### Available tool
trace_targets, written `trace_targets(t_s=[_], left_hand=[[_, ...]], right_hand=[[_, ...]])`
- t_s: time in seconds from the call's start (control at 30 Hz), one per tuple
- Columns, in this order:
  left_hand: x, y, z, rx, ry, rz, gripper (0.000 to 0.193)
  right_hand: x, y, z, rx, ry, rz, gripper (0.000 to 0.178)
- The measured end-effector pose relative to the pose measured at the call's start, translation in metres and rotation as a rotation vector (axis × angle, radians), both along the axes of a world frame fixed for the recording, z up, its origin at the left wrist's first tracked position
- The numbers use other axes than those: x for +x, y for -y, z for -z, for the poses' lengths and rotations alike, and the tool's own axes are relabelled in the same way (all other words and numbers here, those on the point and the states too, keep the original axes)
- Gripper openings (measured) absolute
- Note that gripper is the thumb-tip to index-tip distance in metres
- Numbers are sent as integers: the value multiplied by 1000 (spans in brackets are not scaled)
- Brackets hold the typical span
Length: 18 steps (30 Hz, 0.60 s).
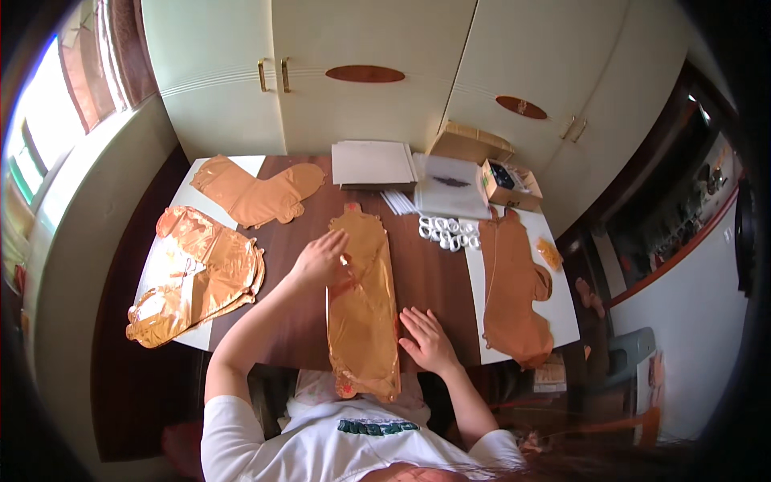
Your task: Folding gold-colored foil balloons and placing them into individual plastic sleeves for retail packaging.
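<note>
A flat gold foil balloon (363, 309), folded into a long strip, lies lengthwise before me, its near end reaching past the table's front edge. My left hand (320, 259) rests on its upper left side, fingers stretched over the foil and not closed round it. Beside the strip's lower right edge, my right hand (428, 341) lies flat on the brown tabletop with its fingers apart, holding nothing. To the left sits a pile of shiny gold foil balloons (201, 269). Another flat foil balloon (261, 191) lies behind that pile, and a darker one (514, 293) is at the right.
Grey-white boxes (373, 163) stand at the back, beside clear plastic bags (452, 189) and an open carton (512, 185). White ribbon rolls (448, 233) sit in front of them. A small yellow packet (548, 254) lies near the right edge. Cream cabinets (369, 40) rise behind the table.
</note>
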State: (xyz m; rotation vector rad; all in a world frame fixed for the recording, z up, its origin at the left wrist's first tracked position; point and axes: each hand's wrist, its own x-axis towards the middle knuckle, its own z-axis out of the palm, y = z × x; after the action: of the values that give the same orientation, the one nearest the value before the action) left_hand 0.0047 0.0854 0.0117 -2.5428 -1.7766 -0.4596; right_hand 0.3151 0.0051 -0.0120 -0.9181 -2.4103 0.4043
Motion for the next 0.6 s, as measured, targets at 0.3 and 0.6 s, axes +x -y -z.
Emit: trace_targets(t_s=[0.3, 0.6], left_hand=[[-40, -178, 1, -154, 936, -729, 41], [-44, -198, 17, -197, 937, -800, 30]], right_hand=[[-5, 0, 1, 38, -6, 33, 50], [-6, -5, 2, 55, 29, 36, 54]])
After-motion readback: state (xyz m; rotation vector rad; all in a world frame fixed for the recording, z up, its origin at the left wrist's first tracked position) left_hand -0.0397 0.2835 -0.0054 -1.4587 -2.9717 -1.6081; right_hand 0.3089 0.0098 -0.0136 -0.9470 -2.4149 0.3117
